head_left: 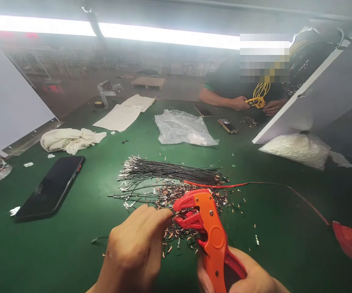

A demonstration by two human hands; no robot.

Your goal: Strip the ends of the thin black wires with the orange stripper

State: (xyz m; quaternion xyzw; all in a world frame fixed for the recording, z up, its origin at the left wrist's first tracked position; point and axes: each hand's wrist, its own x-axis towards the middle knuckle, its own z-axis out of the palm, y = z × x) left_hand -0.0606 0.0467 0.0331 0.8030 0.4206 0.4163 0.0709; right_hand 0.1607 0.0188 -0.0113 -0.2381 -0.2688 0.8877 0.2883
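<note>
My right hand (pixel 249 270) is wrapped around the handles of an orange and red wire stripper (pixel 214 228), its jaws facing left. My left hand (pixel 136 240) is closed in a pinch right at those jaws. A thin black wire (pixel 100 238) sticks out to the left from behind this hand, and its other end at the jaws is mostly hidden by my fingers. Beyond the tool lies a bundle of black wires (pixel 169 169) with silvery terminals at the left ends. Loose clippings with copper tips (pixel 176 232) are heaped under and around the jaws.
A red wire (pixel 230 186) runs right toward a red tool (pixel 351 240). On the green table (pixel 72 252) lie a black phone (pixel 52 187), a white cloth (pixel 72 140), papers (pixel 123 114), and plastic bags (pixel 184 128) (pixel 300 148). Across the table, a person (pixel 224 89) handles yellow wires.
</note>
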